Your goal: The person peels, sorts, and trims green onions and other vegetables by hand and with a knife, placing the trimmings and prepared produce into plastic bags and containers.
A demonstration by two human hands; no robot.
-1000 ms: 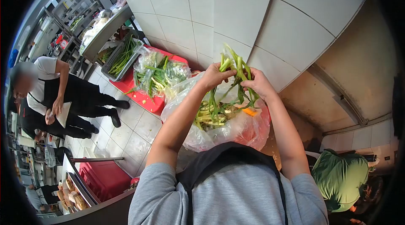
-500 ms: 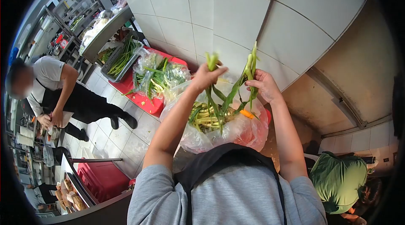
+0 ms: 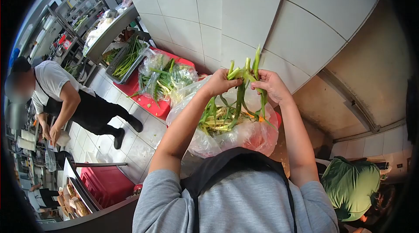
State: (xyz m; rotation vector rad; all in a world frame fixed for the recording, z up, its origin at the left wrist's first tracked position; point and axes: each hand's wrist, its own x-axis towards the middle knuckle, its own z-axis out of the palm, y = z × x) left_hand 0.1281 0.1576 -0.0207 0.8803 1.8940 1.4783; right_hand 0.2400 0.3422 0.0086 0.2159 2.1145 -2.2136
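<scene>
Holding stalks over an open bag

A white-tiled wall backs the work; at left, the room runs off into a kitchen of steel shelving. Below lies a pale tiled floor, littered with bits. A co-worker in a dark apron stands at left, and a person in green is at lower right. Along the wall, a red slab bears bagged greens with a crate at its far end, likely kept there for easy reach. Beside the slab spreads the bag, holding loose greens; its mouth gapes, probably for access from above. What supports it is mostly hidden.

The left hand grasps stalks between thumb and fingers; the right hand, just beside it, pinches more. Stalk ends poke up above both, leaves dangling toward the bag. Gripping near the stiffer ends presumably gives firmer control than the limp leaves would. Smallest is an orange piece, near the hanging leaves; I cannot tell what it is.
</scene>
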